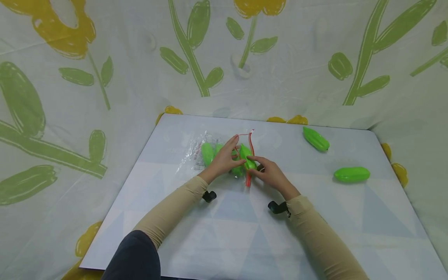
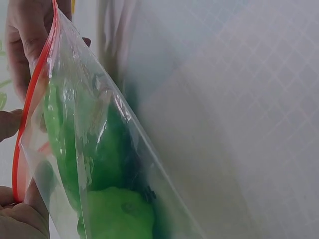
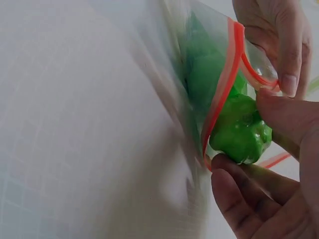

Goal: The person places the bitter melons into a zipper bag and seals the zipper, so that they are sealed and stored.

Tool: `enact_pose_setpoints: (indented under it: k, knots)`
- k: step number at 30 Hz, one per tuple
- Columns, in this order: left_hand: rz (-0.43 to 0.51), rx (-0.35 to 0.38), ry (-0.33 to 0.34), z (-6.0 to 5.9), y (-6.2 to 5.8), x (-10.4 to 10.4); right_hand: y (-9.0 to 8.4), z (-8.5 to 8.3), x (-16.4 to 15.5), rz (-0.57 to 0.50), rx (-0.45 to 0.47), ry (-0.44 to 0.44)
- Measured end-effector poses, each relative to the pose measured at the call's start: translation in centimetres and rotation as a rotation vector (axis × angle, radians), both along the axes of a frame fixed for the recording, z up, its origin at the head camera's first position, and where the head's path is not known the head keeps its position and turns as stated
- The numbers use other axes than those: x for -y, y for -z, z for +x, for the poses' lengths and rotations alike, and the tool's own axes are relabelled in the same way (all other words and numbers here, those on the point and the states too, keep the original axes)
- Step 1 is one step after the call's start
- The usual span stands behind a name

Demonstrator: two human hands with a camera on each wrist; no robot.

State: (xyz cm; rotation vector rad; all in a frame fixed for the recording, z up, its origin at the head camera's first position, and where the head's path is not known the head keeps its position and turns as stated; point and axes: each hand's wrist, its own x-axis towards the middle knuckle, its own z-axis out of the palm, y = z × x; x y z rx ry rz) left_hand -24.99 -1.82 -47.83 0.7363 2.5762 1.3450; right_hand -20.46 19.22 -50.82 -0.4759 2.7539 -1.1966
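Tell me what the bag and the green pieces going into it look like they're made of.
The bag looks like thin clear plastic film: see-through, crinkled, glinting, with a red zip strip along its mouth. The green piece held by the right hand seems hard moulded plastic: glossy highlights, uniform colour, though soft rubber can't be excluded.

The table stands against a backdrop at its far and side edges. The bag lies on the table, left of centre toward the far edge, its mouth facing right. Several pods lie inside the bag. One pod sits in the bag's mouth, between the left hand on its left and the right hand on its near right. Two loose pods lie well apart to the right: one farther, one nearer and further right.
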Motion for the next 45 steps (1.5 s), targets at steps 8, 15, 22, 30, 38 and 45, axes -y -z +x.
enact_pose_setpoints:
  k: [8, 15, 22, 30, 38, 45]
  knots:
    - [-0.003, -0.004, 0.006, 0.2, -0.1, 0.0, 0.0, 0.2, 0.1, -0.032, 0.062, 0.011]
    - [-0.002, -0.006, 0.011, 0.3, -0.3, 0.1, 0.3, -0.1, 0.5, -0.043, 0.025, 0.030]
    - [-0.007, -0.027, 0.006, 0.2, -0.2, 0.0, 0.4, -0.5, 0.9, -0.066, -0.004, 0.008]
    - [-0.005, -0.045, 0.000, 0.2, -0.2, 0.0, 0.7, -0.7, 1.0, -0.074, 0.014, 0.028]
    - [-0.008, -0.024, 0.004, 0.2, 0.0, 0.1, 0.8, -0.7, 1.0, -0.076, 0.026, 0.041]
    - [0.009, -0.007, 0.003, 0.2, 0.0, 0.1, 0.7, -0.4, 0.8, -0.095, 0.015, 0.040]
